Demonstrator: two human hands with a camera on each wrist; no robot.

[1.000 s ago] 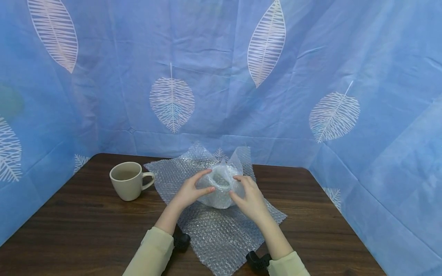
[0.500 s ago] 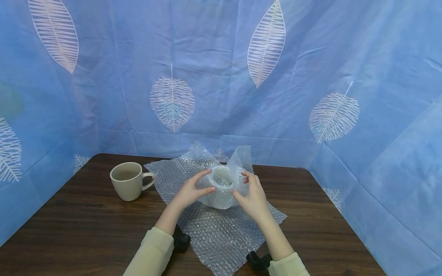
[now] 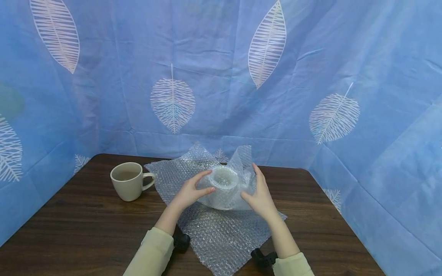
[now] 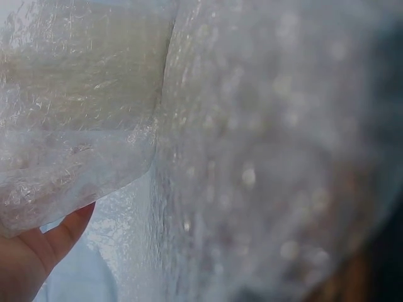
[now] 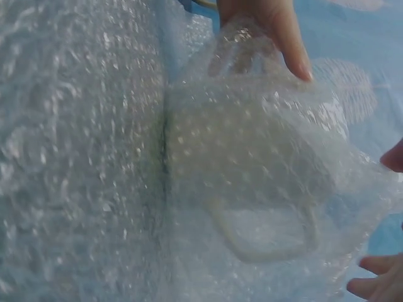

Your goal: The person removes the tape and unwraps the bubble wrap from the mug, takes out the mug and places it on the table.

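Observation:
A pale mug (image 5: pixel 245 157) stands on the table inside bubble wrap (image 3: pixel 221 199); its handle (image 5: pixel 264 255) shows through the plastic in the right wrist view. In the head view, my left hand (image 3: pixel 189 191) grips the wrapped mug from the left, thumb at the near side and a finger along the rim. The left wrist view catches fingers of this hand at the wrap's edge. On the other side, my right hand (image 3: pixel 263 197) is spread wide, thumb and fingertips right at the loose wrap around the handle.
A second beige mug (image 3: pixel 126 180) stands at the left with its handle to the right. The bubble wrap's flat corners spread over the brown wooden table (image 3: pixel 69 222). Blue leaf-print cloth (image 3: pixel 214 103) hangs around the back and sides.
My right hand has moved from near the rim outward to the right, with its fingers spreading. The wrap's mouth has widened, and the wrap bulges further right. The left hand has stayed put.

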